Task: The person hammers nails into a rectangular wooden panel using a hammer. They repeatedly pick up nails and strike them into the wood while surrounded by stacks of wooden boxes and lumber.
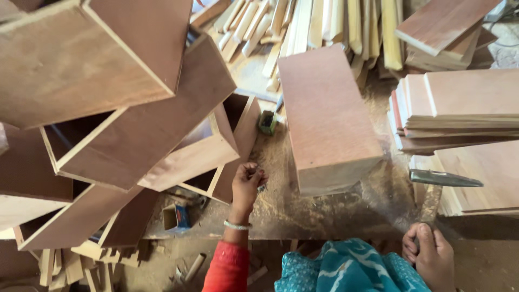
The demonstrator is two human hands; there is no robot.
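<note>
The left hand (247, 181) is pinched shut with the fingertips bunched together around something small and dark, looks like a few little nails or tacks, but it's too tiny to say for sure. It hovers just over the workbench (330, 213), right beside the corner of an open plywood box (230, 148) and near the front of a closed plywood box (327, 121) standing in the middle. The right hand (430, 254) is clenched around the wooden handle of a hammer (440, 181), low at the bench's near edge, with the metal head lying flat across a stack of plywood panels (476, 178) on the right. There's a thin bangle (237, 225) on the left wrist, a red sleeve (230, 267) below it, and a teal patterned cloth (351, 267) at the bottom of the view. The bench itself is a worn wooden top, pretty dusty with sawdust all over. The place reads as a woodshop: a big heap of finished plywood boxes (108, 108) tipped every which way on the left, a pile of pale wood strips (313, 21) at the back, more panel stacks (454, 103) top right, a small green box (267, 122) by the open one, a small blue box (175, 217) near the front edge, and offcuts (81, 265) scattered on the dirt floor.
</note>
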